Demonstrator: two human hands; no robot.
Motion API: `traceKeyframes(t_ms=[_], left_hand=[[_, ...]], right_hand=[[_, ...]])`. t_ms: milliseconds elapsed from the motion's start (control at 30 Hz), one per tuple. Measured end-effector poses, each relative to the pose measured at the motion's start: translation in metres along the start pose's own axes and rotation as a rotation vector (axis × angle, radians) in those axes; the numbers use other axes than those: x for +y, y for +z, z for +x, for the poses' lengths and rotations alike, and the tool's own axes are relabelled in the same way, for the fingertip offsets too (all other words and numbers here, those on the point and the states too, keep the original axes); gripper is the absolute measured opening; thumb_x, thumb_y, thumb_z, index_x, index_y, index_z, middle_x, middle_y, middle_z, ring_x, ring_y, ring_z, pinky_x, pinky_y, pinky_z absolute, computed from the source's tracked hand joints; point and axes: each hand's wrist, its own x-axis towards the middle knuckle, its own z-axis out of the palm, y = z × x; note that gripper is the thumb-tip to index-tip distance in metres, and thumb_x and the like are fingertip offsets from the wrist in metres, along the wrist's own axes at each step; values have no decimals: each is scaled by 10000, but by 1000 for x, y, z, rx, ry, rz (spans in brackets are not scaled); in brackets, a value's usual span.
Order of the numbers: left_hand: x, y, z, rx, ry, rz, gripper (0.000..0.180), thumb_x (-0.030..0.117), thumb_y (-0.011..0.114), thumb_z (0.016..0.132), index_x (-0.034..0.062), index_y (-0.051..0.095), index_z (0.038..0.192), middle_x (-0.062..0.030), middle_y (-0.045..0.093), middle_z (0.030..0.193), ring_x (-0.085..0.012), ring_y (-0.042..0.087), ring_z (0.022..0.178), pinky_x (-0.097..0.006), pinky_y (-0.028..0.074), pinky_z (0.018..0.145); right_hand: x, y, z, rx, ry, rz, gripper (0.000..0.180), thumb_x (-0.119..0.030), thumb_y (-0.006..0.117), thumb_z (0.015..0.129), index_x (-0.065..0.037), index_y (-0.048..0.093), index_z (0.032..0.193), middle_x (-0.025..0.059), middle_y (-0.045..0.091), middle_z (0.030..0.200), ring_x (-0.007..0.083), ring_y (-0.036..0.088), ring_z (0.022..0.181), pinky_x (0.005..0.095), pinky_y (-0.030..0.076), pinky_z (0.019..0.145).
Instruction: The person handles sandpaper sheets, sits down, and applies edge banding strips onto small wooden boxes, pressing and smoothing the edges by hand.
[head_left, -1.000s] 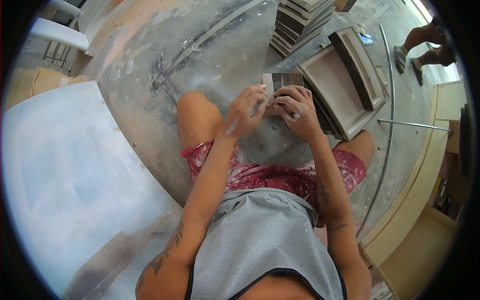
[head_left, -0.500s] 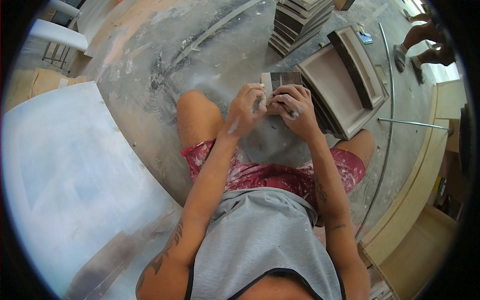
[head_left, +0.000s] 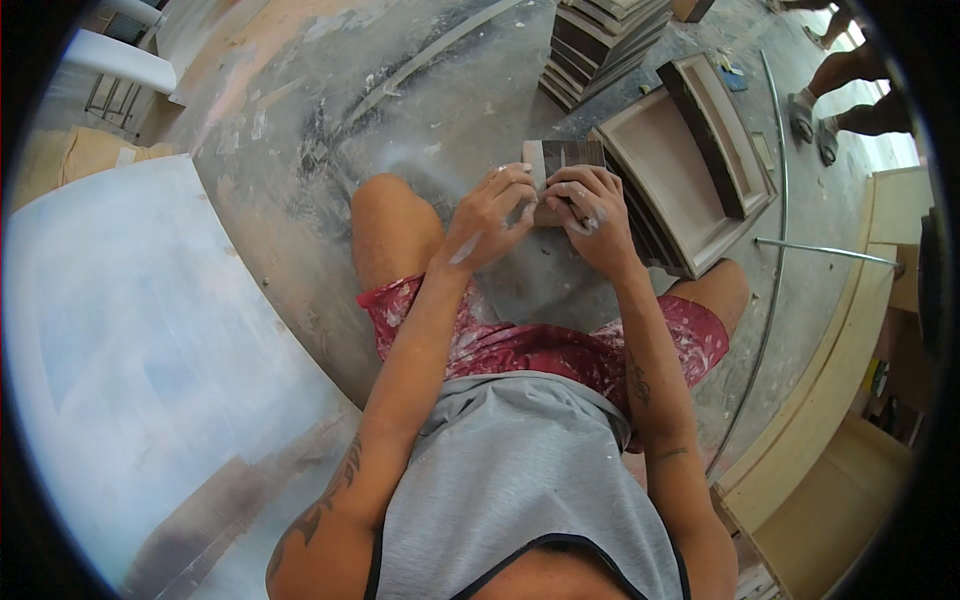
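both hands gripping a small dark sanding block — left hand and right hand closing on it above the knees

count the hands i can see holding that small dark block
2: the left hand grips the small dark block from its left side, the right hand from its right. Nobody else's hands show.

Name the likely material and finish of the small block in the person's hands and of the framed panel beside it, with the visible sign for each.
Small block: probably wood, with a dark, streaky, unpainted face, held by the left hand and right hand. Framed panel: likely wood or board, matt pale primer look, raised moulded border.
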Motion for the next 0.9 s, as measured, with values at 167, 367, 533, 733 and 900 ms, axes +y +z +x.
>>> traceKeyframes(t_ms=[167,367,533,733,900], left_hand=[[2,4,1,-2,-37,18,167,33,687,816,41,605,962,-126,632,1104,-333,608,1170,-425,514,958],[1,6,-1,-7,-73,4,128,65,655,867,22,617,981,-146,638,1098,-353,605,1181,-438,490,975],[1,8,-1,26,-82,11,134,90,645,892,24,615,1005,-147,638,1118,-349,623,1136,-425,501,942],[3,11,1,74,-168,-51,137,70,640,900,15,604,1020,-148,625,1123,-343,635,1019,-402,521,864],[-13,18,-5,169,-254,-207,290,127,680,906,8,572,1147,-162,599,1233,-345,588,1153,-425,478,960]], right_hand=[[5,4,-1,7,-1,-21,155,-105,745,832,-129,697,976,-10,674,1076,226,604,1070,377,417,951],[6,3,-4,14,2,-5,154,-114,744,837,-132,698,983,-10,674,1083,221,601,1077,378,415,956],[5,2,-2,8,-3,-15,152,-127,748,837,-140,707,983,-11,672,1081,222,601,1076,379,416,955],[0,5,0,22,18,-52,154,-109,754,825,-124,715,973,5,678,1058,236,612,1047,380,428,932],[-1,10,5,28,54,-99,139,-102,750,818,-119,705,948,2,677,1049,246,608,1014,377,441,903]])
